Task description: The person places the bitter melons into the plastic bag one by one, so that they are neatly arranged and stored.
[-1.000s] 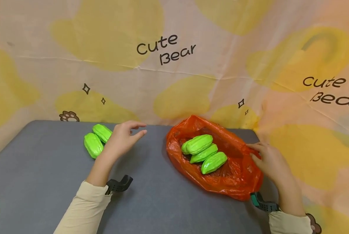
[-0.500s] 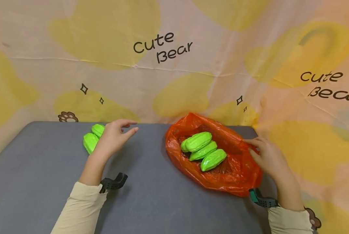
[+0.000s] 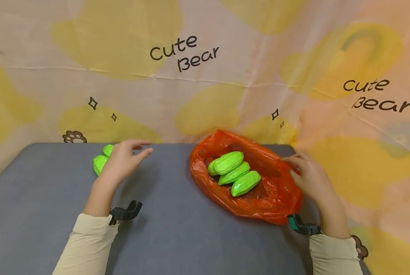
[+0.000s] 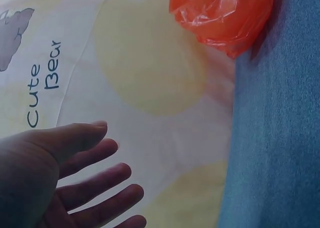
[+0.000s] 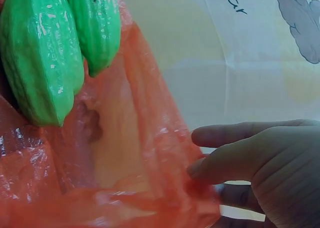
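My left hand (image 3: 122, 158) hovers over the left part of the table with fingers loosely spread and nothing in it; the left wrist view shows the same bare fingers. Partly behind it lie two bright green, ridged gourds (image 3: 99, 164). On the right, a thin red plastic bag (image 3: 280, 202) lies with its mouth wide, and several of the same shiny gourds (image 3: 246, 183) sit inside. My right hand (image 3: 309, 175) pinches the bag's right rim; in the right wrist view the thumb (image 5: 220, 163) lies against the red film, with other fingers behind it.
The grey table (image 3: 177, 236) runs back to a printed cloth (image 3: 122, 38) with yellow patches and "Cute Bear" lettering, which also closes off the right side. A dark band with a mount (image 3: 125, 212) sits on each wrist.
My left hand has drifted left, covering more of the two gourds. My right hand stays at the bag's rim. The whole view has shifted slightly.
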Demonstrator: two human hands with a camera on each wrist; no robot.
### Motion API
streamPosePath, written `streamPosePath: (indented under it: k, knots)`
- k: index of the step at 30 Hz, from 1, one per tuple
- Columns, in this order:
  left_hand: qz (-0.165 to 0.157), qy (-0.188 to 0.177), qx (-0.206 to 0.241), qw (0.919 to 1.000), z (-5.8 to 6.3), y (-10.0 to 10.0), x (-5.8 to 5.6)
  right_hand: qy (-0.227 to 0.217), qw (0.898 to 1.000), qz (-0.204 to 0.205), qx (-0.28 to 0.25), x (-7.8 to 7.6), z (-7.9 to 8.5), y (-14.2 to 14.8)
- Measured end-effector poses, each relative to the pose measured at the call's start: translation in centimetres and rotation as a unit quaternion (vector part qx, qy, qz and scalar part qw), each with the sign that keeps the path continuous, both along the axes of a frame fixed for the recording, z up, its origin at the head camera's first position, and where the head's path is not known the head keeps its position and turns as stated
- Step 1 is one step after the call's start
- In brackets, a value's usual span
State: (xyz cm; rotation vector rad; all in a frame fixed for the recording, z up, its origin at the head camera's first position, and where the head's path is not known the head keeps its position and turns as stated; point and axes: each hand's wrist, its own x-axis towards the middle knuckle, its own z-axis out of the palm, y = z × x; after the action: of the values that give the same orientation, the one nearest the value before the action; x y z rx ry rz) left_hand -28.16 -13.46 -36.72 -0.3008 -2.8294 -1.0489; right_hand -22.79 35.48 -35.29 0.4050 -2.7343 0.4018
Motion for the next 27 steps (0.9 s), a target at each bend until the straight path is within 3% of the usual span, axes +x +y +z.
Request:
streamPosePath:
  k: [10, 21, 27]
  knots:
    - [0.005, -0.01, -0.007, 0.9999, 0.7, -1.2, 0.4, -0.03, 0.999, 0.024, -0.008, -0.2, 0.0, -0.3]
    - [0.047, -0.004, -0.035, 0.9983, 0.7, -4.1, 0.7, -0.064, 0.996, 0.057, -0.015, -1.5, 0.3, -0.9]
    - [0.058, -0.027, -0.066, 0.9958, 0.7, -6.0, 0.8, -0.08, 0.996, 0.037, -0.021, -2.2, 0.3, -1.3]
